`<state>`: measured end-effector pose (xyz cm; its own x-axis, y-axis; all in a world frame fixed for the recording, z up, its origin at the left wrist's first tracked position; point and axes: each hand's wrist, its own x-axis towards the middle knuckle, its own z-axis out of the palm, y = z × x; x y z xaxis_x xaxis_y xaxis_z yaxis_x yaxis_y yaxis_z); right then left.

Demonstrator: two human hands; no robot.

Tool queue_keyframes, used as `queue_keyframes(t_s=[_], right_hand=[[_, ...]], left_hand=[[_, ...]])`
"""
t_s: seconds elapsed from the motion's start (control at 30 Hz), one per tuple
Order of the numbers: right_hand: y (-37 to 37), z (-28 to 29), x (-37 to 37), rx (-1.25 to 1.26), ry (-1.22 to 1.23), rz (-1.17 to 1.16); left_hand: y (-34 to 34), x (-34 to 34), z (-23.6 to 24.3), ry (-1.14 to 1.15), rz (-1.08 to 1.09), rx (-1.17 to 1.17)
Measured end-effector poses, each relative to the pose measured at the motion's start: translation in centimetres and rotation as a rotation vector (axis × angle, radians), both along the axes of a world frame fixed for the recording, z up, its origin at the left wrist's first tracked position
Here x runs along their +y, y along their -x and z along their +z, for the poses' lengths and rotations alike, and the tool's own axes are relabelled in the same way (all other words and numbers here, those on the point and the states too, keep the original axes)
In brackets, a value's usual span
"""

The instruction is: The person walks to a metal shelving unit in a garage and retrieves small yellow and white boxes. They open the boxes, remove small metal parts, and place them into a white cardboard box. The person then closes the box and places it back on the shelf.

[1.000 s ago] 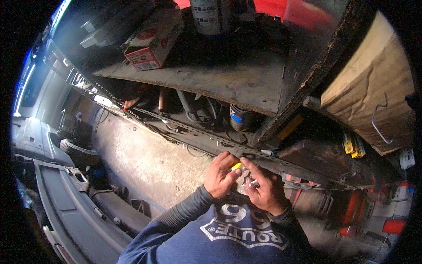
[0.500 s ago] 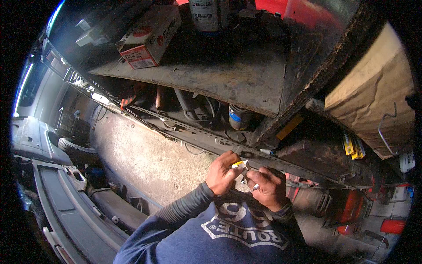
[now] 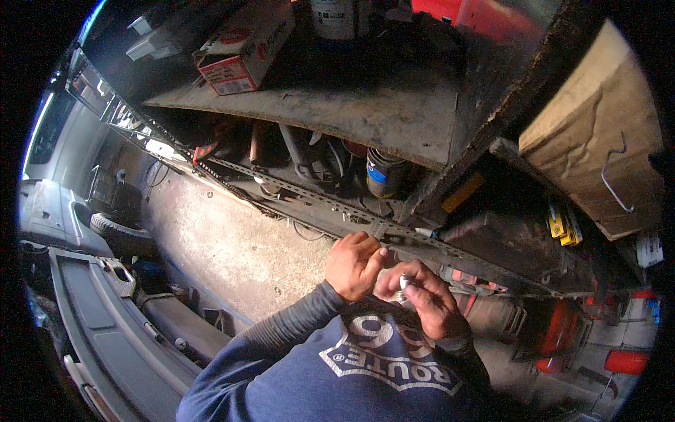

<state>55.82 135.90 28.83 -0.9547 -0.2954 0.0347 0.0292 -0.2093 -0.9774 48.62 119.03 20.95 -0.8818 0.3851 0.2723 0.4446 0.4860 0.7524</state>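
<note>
My left hand [image 3: 355, 266] is raised in front of my chest, beside the edge of the perforated metal rail [image 3: 337, 212]. Its fingers are curled closed, and whatever is inside them is hidden. Just right of it and slightly lower, my right hand [image 3: 432, 302] is closed on a small white-and-silver cylindrical piece [image 3: 404, 285], too small to identify, pinched at the thumb. On the low shelf above my hands sit a dark can with a blue label [image 3: 382, 171] and some metal tools [image 3: 299, 148].
A board shelf [image 3: 337, 105] bears a red-and-white box [image 3: 239, 63] and a white canister [image 3: 339, 17]. Cardboard [image 3: 576, 119] and yellow packs [image 3: 561, 224] are on the right. A grey vehicle panel [image 3: 91, 309], tire [image 3: 119, 231] and concrete floor [image 3: 211, 232] lie left.
The yellow item between my hands is now out of sight. My left hand has risen slightly and closed further. My right hand has turned, showing more of the small white piece.
</note>
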Motion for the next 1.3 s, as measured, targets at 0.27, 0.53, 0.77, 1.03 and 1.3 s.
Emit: queue_keyframes(t_s=[0.27, 0.53, 0.77, 1.03, 1.3], right_hand=[[1.3, -2.6, -0.8, 0.054, -0.063, -0.361], [0.1, -2.8, -1.1, 0.088, -0.335, -0.393], [-0.2, -1.3, -0.9, 0.132, -0.513, -0.396], [0.7, -1.2, 0.5, 0.399, -0.861, -0.292], [0.5, -2.4, 0.3, 0.351, -0.801, -0.212]], left_hand=[[-1.0, -0.2, 0.9, -0.003, -0.057, -0.042], [-1.2, -0.4, 0.7, -0.120, -0.077, -0.175], [-1.3, 0.2, 0.0, -0.282, -0.072, -0.290], [-1.0, 0.3, 0.2, -0.299, -0.107, -0.311], [-1.0, 0.1, -0.1, -0.203, -0.076, -0.281]])
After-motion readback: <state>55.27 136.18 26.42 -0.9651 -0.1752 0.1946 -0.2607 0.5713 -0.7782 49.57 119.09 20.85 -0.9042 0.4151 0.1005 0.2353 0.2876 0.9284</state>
